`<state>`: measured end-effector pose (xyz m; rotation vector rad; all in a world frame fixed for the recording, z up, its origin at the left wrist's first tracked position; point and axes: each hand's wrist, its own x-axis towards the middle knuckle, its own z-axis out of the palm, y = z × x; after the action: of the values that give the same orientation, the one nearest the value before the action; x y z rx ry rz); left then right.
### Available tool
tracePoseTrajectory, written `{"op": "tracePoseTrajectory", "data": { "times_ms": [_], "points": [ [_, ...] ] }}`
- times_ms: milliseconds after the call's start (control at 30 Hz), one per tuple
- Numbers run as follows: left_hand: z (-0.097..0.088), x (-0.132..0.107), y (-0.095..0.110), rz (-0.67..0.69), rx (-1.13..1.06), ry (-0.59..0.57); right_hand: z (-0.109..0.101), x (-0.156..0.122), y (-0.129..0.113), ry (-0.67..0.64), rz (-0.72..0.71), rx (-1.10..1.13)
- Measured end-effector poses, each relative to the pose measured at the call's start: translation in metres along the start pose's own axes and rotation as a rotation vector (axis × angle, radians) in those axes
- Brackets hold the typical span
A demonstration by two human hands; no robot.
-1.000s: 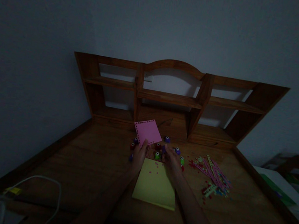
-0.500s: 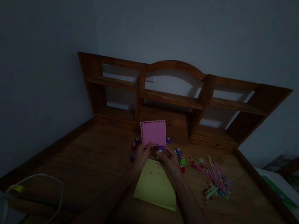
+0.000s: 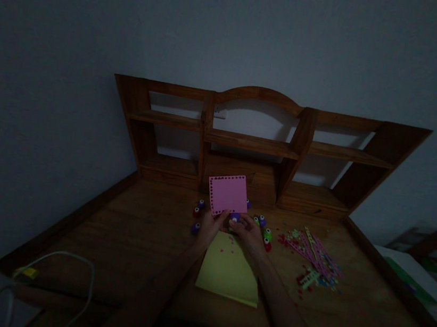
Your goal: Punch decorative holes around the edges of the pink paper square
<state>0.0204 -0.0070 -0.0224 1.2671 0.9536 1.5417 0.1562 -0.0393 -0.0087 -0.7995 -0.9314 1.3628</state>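
Observation:
My left hand (image 3: 210, 226) pinches the lower edge of a pink paper square (image 3: 228, 194) with holes punched along its border, holding it up above the desk. Close beside it, my right hand (image 3: 247, 230) is closed on a small purple paper punch (image 3: 234, 217) at the pink sheet's bottom edge. Under both hands lies a yellow sheet (image 3: 229, 268) with a few pink dots on it. Several small coloured punches (image 3: 262, 225) stand around the hands.
A wooden desk (image 3: 132, 232) carries a shelf unit (image 3: 253, 141) along the back wall. A heap of coloured paper strips and scraps (image 3: 313, 256) lies to the right. A white cable (image 3: 67, 272) loops at the near left corner. The room is dim.
The pink sheet turned from a diamond tilt to nearly square and shifted right. My right hand moved in from the desk and took the purple punch at the sheet's lower edge.

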Motion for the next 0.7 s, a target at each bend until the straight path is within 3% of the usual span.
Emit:
{"op": "tracePoseTrajectory", "data": {
  "times_ms": [700],
  "points": [
    [0.005,-0.010,0.014,0.071,0.183,-0.113,-0.006,0.004,-0.004,0.071,0.056,0.151]
  ]
}}
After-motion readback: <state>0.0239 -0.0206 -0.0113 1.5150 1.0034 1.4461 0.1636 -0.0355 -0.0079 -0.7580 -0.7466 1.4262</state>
